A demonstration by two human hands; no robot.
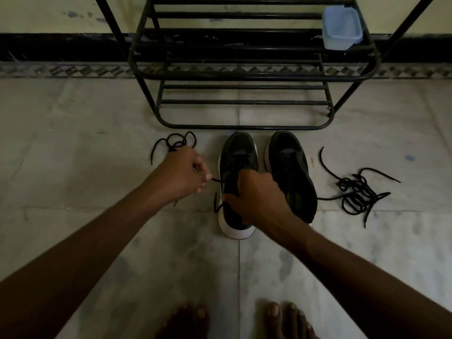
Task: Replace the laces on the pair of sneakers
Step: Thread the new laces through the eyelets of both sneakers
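Two shoes stand side by side on the floor (73, 143), toes toward the rack (244, 127): the left shoe (238, 152) and the right shoe (291, 162). The right hand (259, 196) grips the left shoe at its collar, fingers curled over the opening. The left hand (182, 173) pinches the end of a lace (216, 180) just beside that shoe's outer side. A loose lace (176, 140) lies behind the left hand; whether it joins the pinched one I cannot tell. A tangled heap (354, 192) of lace lies right of the right shoe.

The lace looks thin, limp and light, so it probably threads best when held close to its stiff tip. The shoe seems light, with a soft upper over a firmer sole, so the collar is a sound place to steady it.
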